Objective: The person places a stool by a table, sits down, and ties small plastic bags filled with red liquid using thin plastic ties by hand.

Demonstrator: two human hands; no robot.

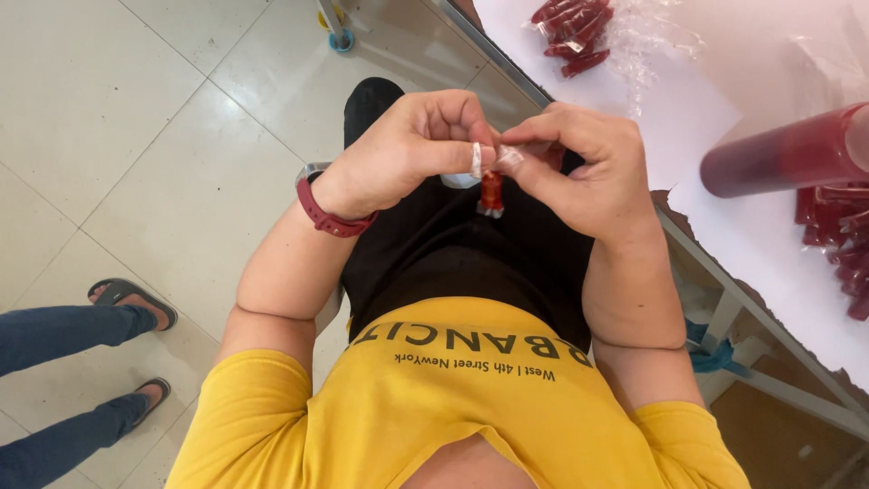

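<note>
Nearest the camera: yellow shirt [453, 407], printed band across it, filling the lower middle of the view; black trousers [471, 254] beyond.

Item held: small red sachet [491, 192] in clear plastic, hanging upright just below the fingertips of both hands, in front of the black trousers, its clear top edge drawn up between the thumbs and forefingers. The red body is free below the fingers; only the clear top strip is pinched.

Left hand [407, 149]: fingers curled closed, thumb and forefinger pinching the left part of the sachet's clear top. Dark red wristband [326, 217] with a watch at the wrist.

Right hand [597, 167]: fingers curled closed, thumb and forefinger pinching the right part of the same clear top, fingertips nearly touching those of the left hand.

To the right: table [724, 154] with a white cover, metal edge and frame below. On it, far: clear bag of red sachets [572, 29] with loose clear plastic beside it. Right edge: dark red cylinder [783, 154] lying on its side; more red sachets [837, 244] piled just near of it.

To the left: pale tiled floor [136, 136]. Lower left: another person's legs in blue jeans [63, 335], feet in dark sandals [131, 294], well apart from the hands.
</note>
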